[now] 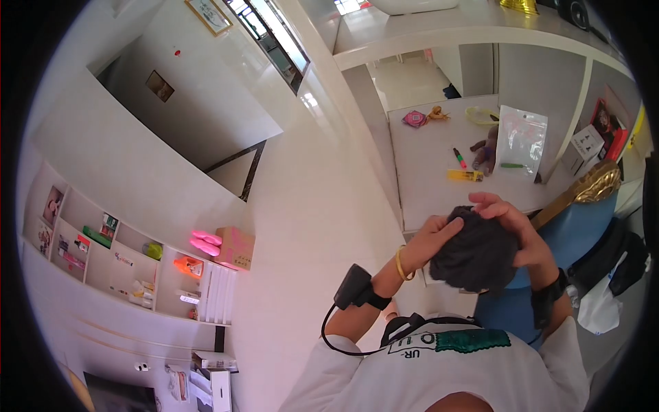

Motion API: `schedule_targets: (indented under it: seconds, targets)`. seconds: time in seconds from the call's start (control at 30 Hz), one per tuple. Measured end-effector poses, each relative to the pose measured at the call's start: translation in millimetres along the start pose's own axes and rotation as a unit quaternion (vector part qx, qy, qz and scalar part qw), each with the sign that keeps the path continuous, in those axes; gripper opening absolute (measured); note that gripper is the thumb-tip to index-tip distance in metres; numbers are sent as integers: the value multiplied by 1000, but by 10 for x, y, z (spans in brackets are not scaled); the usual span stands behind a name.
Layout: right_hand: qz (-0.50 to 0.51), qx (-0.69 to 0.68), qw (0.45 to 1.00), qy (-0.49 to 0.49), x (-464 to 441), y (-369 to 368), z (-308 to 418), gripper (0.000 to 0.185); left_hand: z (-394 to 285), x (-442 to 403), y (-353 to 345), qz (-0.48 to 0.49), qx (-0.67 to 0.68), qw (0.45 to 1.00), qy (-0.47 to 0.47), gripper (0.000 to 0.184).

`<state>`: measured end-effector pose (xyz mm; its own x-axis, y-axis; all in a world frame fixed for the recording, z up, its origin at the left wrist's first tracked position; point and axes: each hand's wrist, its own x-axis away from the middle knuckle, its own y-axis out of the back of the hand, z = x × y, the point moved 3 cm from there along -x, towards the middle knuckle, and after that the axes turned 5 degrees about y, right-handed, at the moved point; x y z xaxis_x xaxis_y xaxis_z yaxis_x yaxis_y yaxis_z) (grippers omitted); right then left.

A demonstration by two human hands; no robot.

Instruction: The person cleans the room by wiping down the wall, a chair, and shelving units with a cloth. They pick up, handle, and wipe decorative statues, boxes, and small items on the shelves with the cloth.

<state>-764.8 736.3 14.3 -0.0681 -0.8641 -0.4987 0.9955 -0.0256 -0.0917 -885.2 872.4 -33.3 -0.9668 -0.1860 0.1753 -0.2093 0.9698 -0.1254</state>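
Observation:
A dark grey, bunched-up piece of fabric point(475, 255) is held up in front of my chest between both hands; what kind of article it is I cannot tell. My left hand point(434, 239), with a gold bangle at the wrist, grips its left side, thumb on top. On the upper right edge, my right hand point(513, 225) has its thumb pressed against the side and its fingers curled over the top. Beyond the hands, on a white shelf surface point(425, 199), lie a yellow item point(465, 176) and a small pink-and-green stick point(459, 158).
A clear zip bag point(522, 141) and a dark plush-like figure point(484, 152) are on the shelf, with a pink packet point(414, 119) further back. At right stands a blue chair point(583, 226) with gold carving. A cardboard box point(235, 248) sits across the floor at left.

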Motion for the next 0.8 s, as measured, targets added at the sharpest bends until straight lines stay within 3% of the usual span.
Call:
schedule_targets:
  seconds: [0.03,0.07,0.13,0.17,0.2,0.27,0.4,0.47,0.5,0.53,0.57,0.6,0.63,0.67,0.73,0.8]
  targets:
    - [25,-21,999,-6,27,54,-46,100,-42,56,10,10,94,996,-1,34]
    - [25,-23,999,-7,91,66,-112,100,-86,120,-1,8,95,995,0,34]
    - [-52,-156,984,-61,261,62,-275,113,-192,227,7,-19,100,993,-59,29]
    - [-27,-220,969,-113,334,3,-328,122,-197,253,29,4,40,997,-69,23]
    - [-23,-223,968,-114,426,-9,-381,122,-214,272,35,0,40,997,-68,23]
    - [56,-279,935,-212,633,-24,-546,120,-319,291,17,-19,-47,995,-82,22]
    - [72,-275,942,-180,791,-9,-563,120,-451,286,32,-118,-111,987,-17,20]
    - [-32,-493,846,-198,753,-148,-460,109,-405,201,109,-106,43,987,-114,18]
    - [-32,-492,848,-194,801,-171,-498,109,-432,187,86,-97,45,988,-116,16]
    - [-59,-390,892,-219,880,-167,-589,100,-457,150,60,-94,44,988,-118,16]
    - [-85,-282,924,-243,870,-168,-592,90,-488,93,36,-145,-73,977,-139,17]
    - [-83,-278,926,-242,820,-174,-521,90,-521,50,17,-195,-187,950,-158,19]
    - [-146,-288,926,-195,727,-159,-390,80,-578,51,-23,-188,-232,922,-247,15]
    - [-206,-297,921,-148,601,-152,-270,69,-569,71,-1,-191,-232,920,-250,15]
    - [-187,-231,948,-111,301,-150,-185,59,-540,189,112,-295,-294,841,-346,18]
    - [-99,60,987,-114,-9,-234,-145,52,-352,386,337,-327,-284,847,-308,20]
